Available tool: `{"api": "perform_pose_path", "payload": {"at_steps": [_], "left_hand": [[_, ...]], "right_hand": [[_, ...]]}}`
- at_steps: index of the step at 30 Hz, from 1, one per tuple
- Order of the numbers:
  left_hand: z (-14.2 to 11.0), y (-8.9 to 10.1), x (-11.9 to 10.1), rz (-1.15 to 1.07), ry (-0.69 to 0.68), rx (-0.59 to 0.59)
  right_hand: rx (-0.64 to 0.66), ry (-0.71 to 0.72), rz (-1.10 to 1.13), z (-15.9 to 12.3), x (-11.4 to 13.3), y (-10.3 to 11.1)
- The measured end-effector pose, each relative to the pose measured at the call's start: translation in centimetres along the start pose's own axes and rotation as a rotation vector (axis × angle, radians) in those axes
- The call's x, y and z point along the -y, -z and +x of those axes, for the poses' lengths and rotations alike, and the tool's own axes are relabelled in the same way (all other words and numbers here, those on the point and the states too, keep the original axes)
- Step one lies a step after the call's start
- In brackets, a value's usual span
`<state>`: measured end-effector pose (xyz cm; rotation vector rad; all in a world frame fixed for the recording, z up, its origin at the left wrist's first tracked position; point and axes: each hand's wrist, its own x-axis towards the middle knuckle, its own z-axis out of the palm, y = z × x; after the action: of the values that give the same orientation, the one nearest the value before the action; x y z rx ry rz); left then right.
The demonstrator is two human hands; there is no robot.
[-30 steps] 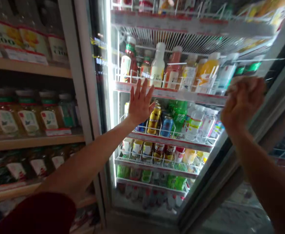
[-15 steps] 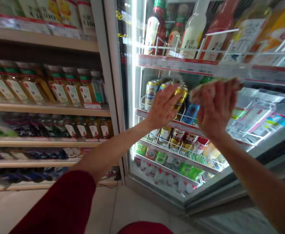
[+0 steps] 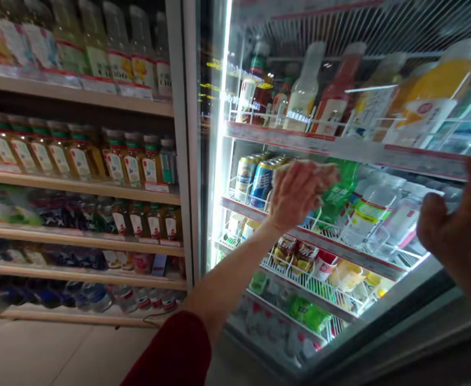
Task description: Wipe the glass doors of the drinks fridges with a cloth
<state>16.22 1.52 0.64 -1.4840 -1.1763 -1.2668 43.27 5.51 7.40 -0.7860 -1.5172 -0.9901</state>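
My left hand (image 3: pixel 292 195) is pressed over a crumpled pale cloth (image 3: pixel 327 174), against the glass door (image 3: pixel 213 161) of a lit drinks cooler. Its fingers lie over the cloth, slightly blurred. Behind the glass, just left of this hand, stand beer cans (image 3: pixel 262 182); a green bottle (image 3: pixel 342 187) shows to its right. My right hand (image 3: pixel 461 230) is at the right edge of the view, near the glass, thumb and fingers apart with nothing seen in them. Part of it is cut off by the frame.
Wooden shelves (image 3: pixel 78 185) with rows of bottles stand to the left, beside the cooler's metal frame (image 3: pixel 183 134). Inside the cooler, juice bottles (image 3: pixel 432 91) fill the upper shelf and cups and packs sit lower. The tiled floor (image 3: pixel 58 348) shows at lower left.
The cloth has passed from my right hand to my left. My left hand has moved right across the glass, while my right hand has shifted to the far right. The view has turned slightly.
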Motion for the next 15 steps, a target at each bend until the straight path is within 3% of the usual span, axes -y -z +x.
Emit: {"api": "perform_pose_path", "payload": {"at_steps": [3, 5, 7, 9, 11, 12, 15], "left_hand": [[0.7, 1.4, 4.6, 0.096, 0.287, -0.224], [0.4, 1.5, 4.5, 0.111, 0.339, -0.311], [-0.6, 0.9, 2.3, 0.072, 0.125, -0.223], [-1.8, 0.2, 0.4, 0.044, -0.186, -0.091], [-2.4, 0.4, 1.1, 0.086, -0.309, -0.082], [-2.3, 0.8, 2.5, 0.126, -0.263, -0.121], [-1.1, 2.1, 7.2, 0.230, 0.113, -0.273]], "right_hand": [[0.141, 0.058, 0.110, 0.0, 1.0, 0.5], [0.093, 0.029, 0.110, -0.2, 1.7, 0.6], [0.068, 0.018, 0.110, -0.2, 2.1, 0.7], [0.051, 0.007, 0.112, -0.1, 2.1, 0.7], [0.036, 0.008, 0.110, 0.0, 2.0, 0.7], [0.031, 0.009, 0.106, 0.0, 2.0, 0.6], [0.024, 0.008, 0.076, 0.0, 2.1, 0.4]]}}
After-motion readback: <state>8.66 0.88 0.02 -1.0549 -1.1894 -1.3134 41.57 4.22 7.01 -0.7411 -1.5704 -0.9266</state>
